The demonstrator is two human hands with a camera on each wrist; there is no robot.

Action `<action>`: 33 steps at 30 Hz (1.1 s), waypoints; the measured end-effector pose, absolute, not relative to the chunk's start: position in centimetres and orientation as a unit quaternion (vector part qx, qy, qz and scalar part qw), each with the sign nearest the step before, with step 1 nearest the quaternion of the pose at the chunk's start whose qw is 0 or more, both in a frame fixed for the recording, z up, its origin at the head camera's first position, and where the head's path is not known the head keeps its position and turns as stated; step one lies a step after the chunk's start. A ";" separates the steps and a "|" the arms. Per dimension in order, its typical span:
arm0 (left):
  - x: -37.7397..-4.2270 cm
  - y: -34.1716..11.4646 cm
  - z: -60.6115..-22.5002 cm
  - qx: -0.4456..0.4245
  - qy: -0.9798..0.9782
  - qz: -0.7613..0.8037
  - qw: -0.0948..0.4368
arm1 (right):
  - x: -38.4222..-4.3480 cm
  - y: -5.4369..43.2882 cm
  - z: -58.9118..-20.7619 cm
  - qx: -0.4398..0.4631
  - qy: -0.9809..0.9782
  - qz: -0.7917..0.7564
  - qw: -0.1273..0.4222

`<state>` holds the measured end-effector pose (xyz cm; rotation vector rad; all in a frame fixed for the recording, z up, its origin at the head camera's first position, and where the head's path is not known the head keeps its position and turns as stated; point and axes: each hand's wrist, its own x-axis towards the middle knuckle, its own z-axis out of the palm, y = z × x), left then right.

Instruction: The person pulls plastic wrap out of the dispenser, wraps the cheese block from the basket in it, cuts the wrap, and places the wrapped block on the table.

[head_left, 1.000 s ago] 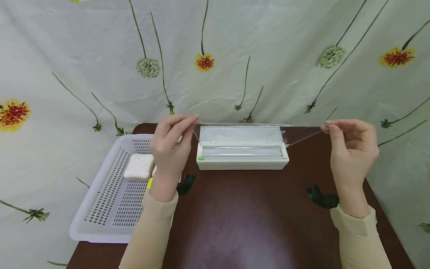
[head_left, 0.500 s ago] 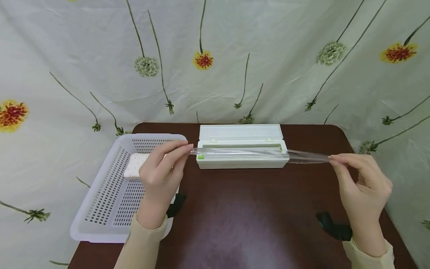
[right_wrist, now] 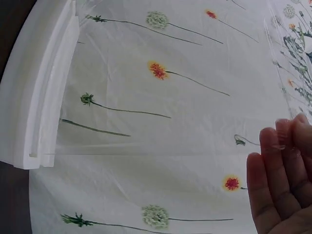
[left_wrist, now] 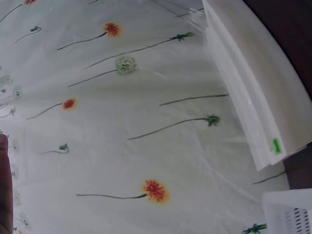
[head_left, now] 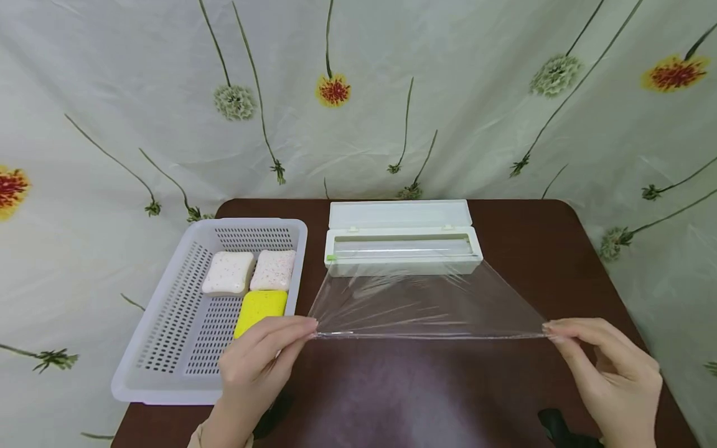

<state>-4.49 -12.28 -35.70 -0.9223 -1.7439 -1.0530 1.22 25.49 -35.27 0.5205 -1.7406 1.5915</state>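
A clear sheet of plastic wrap (head_left: 414, 308) stretches toward me from a white wrap dispenser box (head_left: 403, 267), whose lid (head_left: 400, 214) stands open at the back. In the head view, my left hand (head_left: 260, 361) pinches the sheet's left front corner between thumb and fingers. The right front corner is pinched by my right hand (head_left: 613, 370), so the near edge is taut between them. A roll (head_left: 403, 247) lies inside the box, and a small green slider (head_left: 331, 257) sits at its left end. The right wrist view shows the right hand's fingers (right_wrist: 273, 180) curled at the film.
Left of the box, a white perforated basket (head_left: 162, 298) holds two speckled white sponges (head_left: 228, 274) and a yellow sponge (head_left: 262, 308). Everything stands on a dark brown table (head_left: 426, 392). A flower-print cloth (head_left: 448, 74) hangs behind and at the sides.
Both hands have come down and toward me from above the box, drawing out more plastic wrap. The bunched film is now spread flat, and the yellow sponge is uncovered.
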 end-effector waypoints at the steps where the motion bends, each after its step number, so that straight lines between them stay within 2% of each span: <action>1: -4.1 -12.6 -36.1 -0.374 -0.709 -0.428 0.417 | 1.5 25.7 -35.6 0.206 -0.673 0.626 0.335; 6: -2.0 -13.1 -38.9 -0.369 -0.731 -0.481 0.313 | 2.7 26.9 -38.0 0.202 -0.710 0.630 0.241; 13: 0.5 -13.5 -43.3 -0.327 -0.765 -0.516 0.203 | 3.7 27.9 -41.4 0.153 -0.802 0.566 0.117; 19: 2.1 -13.4 -45.4 -0.280 -0.798 -0.521 0.116 | 4.0 27.5 -44.5 0.156 -0.821 0.544 0.074; 25: 2.7 -12.7 -47.6 -0.271 -0.826 -0.487 0.075 | 4.0 26.8 -46.8 0.131 -0.838 0.528 0.039; 33: 2.6 -12.4 -50.0 -0.268 -0.889 -0.366 0.063 | 4.1 25.8 -49.0 0.112 -0.875 0.471 0.025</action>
